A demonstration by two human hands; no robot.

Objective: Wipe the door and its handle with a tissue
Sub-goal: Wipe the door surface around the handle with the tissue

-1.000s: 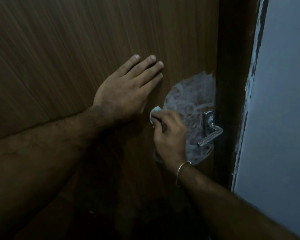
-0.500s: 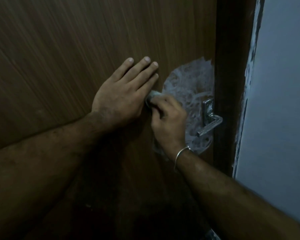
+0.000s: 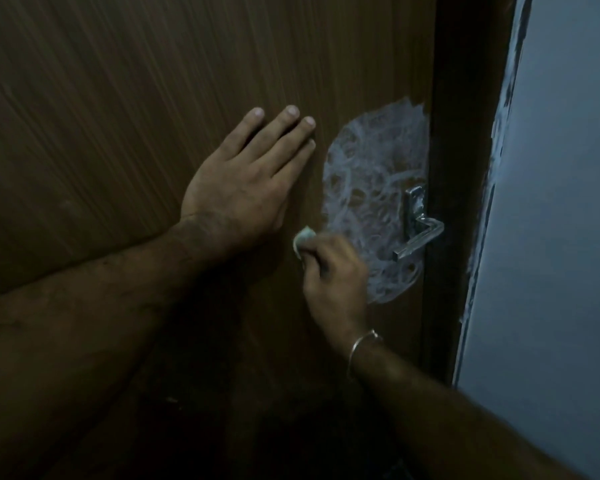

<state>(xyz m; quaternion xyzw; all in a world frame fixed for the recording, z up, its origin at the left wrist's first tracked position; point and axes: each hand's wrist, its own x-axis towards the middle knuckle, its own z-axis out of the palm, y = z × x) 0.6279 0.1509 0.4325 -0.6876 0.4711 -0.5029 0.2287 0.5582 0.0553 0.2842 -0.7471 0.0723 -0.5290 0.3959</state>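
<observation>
While the right hand (image 3: 333,268) pinches a wadded tissue (image 3: 303,239) against the door (image 3: 153,98), the handle (image 3: 418,237) lies just to its right, lever pointing down-left toward it; the left hand (image 3: 243,188) rests flat, open, farther off

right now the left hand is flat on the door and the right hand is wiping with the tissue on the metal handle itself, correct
Not quite. The head view shows the right hand pressing the tissue on the door panel, left of the metal handle, not touching it. The left hand is flat on the door.
</observation>
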